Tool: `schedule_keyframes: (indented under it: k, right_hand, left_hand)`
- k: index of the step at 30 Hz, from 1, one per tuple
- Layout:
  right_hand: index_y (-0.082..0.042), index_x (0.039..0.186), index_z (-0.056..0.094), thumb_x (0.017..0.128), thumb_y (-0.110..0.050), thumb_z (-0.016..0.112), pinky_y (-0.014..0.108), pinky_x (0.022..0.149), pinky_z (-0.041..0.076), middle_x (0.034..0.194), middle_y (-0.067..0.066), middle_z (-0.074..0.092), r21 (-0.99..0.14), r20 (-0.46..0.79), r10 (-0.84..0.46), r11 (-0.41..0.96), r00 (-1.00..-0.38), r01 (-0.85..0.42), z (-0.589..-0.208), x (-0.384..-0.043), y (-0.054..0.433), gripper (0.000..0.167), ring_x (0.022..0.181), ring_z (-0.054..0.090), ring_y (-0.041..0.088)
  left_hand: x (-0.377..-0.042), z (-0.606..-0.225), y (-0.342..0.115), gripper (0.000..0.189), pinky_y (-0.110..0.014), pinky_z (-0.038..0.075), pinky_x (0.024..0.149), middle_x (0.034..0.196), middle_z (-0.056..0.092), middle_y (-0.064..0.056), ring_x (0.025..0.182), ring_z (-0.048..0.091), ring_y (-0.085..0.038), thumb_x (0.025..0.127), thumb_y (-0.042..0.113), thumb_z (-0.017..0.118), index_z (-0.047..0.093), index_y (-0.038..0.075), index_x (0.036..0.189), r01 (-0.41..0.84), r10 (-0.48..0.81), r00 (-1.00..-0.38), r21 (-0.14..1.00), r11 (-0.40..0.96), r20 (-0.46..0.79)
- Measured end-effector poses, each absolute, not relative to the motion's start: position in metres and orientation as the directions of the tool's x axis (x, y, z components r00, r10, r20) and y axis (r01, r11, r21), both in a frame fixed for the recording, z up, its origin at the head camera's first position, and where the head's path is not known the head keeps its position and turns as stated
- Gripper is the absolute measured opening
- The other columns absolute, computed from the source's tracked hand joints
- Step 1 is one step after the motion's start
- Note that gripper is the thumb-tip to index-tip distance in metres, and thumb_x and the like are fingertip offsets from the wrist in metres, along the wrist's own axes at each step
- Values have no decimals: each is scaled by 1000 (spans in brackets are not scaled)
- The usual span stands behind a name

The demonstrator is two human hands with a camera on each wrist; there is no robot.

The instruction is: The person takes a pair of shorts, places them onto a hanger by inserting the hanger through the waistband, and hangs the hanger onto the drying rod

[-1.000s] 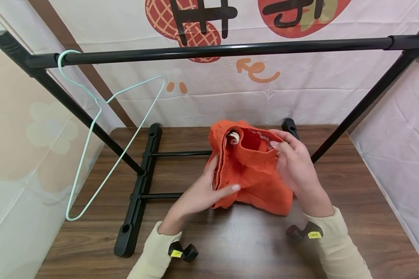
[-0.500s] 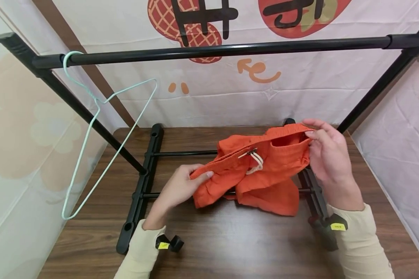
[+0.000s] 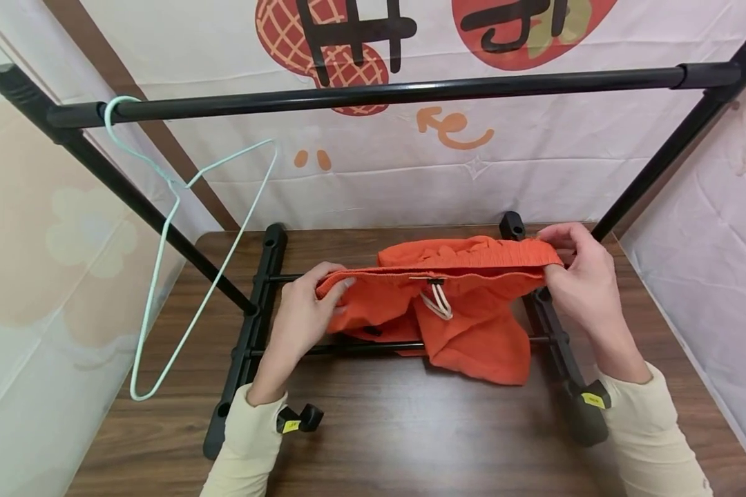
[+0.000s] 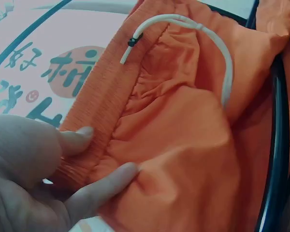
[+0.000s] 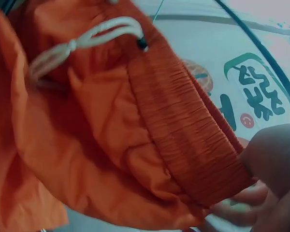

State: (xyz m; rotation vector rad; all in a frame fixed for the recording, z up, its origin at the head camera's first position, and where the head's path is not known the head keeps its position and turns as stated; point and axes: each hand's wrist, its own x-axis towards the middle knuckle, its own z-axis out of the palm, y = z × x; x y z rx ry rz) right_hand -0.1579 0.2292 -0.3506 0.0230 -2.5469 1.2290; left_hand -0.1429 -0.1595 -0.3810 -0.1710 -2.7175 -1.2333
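Orange garment: the garment (image 3: 479, 345) is held low inside the black rack (image 3: 398, 99), below its top bar and between its two feet, spread sideways with the waistband upward; its lower part covers a stretch of the rack's front lower rod (image 3: 385, 347). Whether it touches that rod cannot be told.
Waistband: gathered elastic (image 3: 472, 257), stretched roughly parallel to the rack's top bar, front and back edges slightly apart.
Drawstring: a pale cord (image 3: 438, 304) in a loose loop at the front of the waistband, beside a small black fitting (image 4: 135, 41).
Left hand: the hand (image 3: 301, 310) grips the waistband's left end, near the rack's left foot (image 3: 249, 345).
Right hand: the hand (image 3: 584, 276) grips the waistband's right end, near the rack's right foot (image 3: 550, 324), with some fingers hidden by cloth.
Sleeves: cream cuffs (image 3: 245, 431) in front of the rack, a black device with a yellow label (image 3: 291, 422) at each wrist.
Hanger: a pale mint wire hanger (image 3: 175, 185), hooked over the left end of the rack's top bar and hanging tilted.
Surface: dark wood grain (image 3: 398, 431) under the rack.
Backdrop: a white printed sheet (image 3: 373, 190) behind the rack.
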Motion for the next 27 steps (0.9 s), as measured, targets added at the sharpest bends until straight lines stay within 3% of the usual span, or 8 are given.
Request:
schedule_keyframes:
  k: [4, 7, 10, 13, 18, 21, 24, 27]
  right_hand:
    - [-4, 136, 55, 104, -18, 53, 22, 60, 49, 121, 17, 61, -803, 142, 94, 594, -985, -59, -344, -162, 236, 34, 77, 61, 18]
    - [-3, 139, 51, 110, -18, 52, 24, 63, 59, 121, 13, 58, -975, 132, -13, 180, -991, -133, -341, -165, 239, 33, 76, 68, 15]
    - [2, 140, 51, 108, -3, 52, 27, 78, 64, 126, 13, 61, -914, 308, -78, -302, -948, -272, -335, -167, 232, 33, 93, 74, 19]
    - [13, 139, 51, 105, 10, 48, 31, 95, 61, 131, 21, 62, -739, 533, -24, -499, -846, -452, -323, -168, 220, 34, 115, 70, 25]
    - [23, 129, 49, 97, 25, 41, 36, 103, 58, 135, 30, 58, -531, 688, 139, -573, -713, -624, -291, -165, 204, 34, 127, 60, 37]
    - [25, 123, 48, 90, 27, 46, 38, 104, 58, 134, 33, 58, -461, 713, 188, -601, -676, -653, -275, -160, 201, 32, 132, 55, 41]
    - [26, 122, 47, 85, 28, 53, 36, 99, 60, 128, 34, 64, -491, 729, 146, -569, -669, -660, -271, -157, 210, 38, 125, 61, 40]
    - [20, 131, 53, 86, 25, 55, 25, 88, 60, 120, 21, 73, -729, 643, -36, -332, -765, -598, -276, -153, 232, 45, 107, 71, 26]
  left_hand:
    - [-147, -378, -161, 24, -32, 62, 74, 111, 78, -7, 89, 75, -20, 99, 30, 75, 74, 20, 121, 263, -19, -938, 749, 609, 345]
    - [-151, -370, -162, 22, -23, 59, 79, 113, 77, -4, 96, 72, -15, 97, 26, 77, 76, 19, 119, 382, -34, -881, 752, 537, 472]
    - [-155, -354, -163, 19, -16, 53, 82, 110, 77, -5, 97, 68, -10, 96, 18, 78, 79, 15, 115, 502, -78, -788, 711, 492, 610]
    - [-159, -331, -162, 17, -17, 50, 85, 105, 78, -10, 97, 67, -12, 93, 14, 80, 81, 11, 110, 601, -138, -650, 616, 509, 748]
    - [-157, -289, -159, 29, -30, 52, 96, 99, 77, -18, 103, 68, -32, 92, 32, 82, 81, 5, 101, 714, -212, -397, 446, 540, 893]
    - [-150, -270, -155, 40, -38, 53, 99, 98, 75, -22, 104, 67, -40, 91, 41, 81, 80, 2, 97, 745, -243, -304, 389, 542, 921]
    - [-142, -262, -153, 44, -40, 52, 100, 97, 74, -23, 104, 66, -41, 93, 44, 79, 78, 0, 97, 748, -231, -287, 369, 552, 929]
    - [-137, -269, -156, 38, -35, 49, 98, 99, 75, -20, 103, 65, -39, 95, 38, 78, 78, 1, 101, 718, -152, -377, 392, 575, 914]
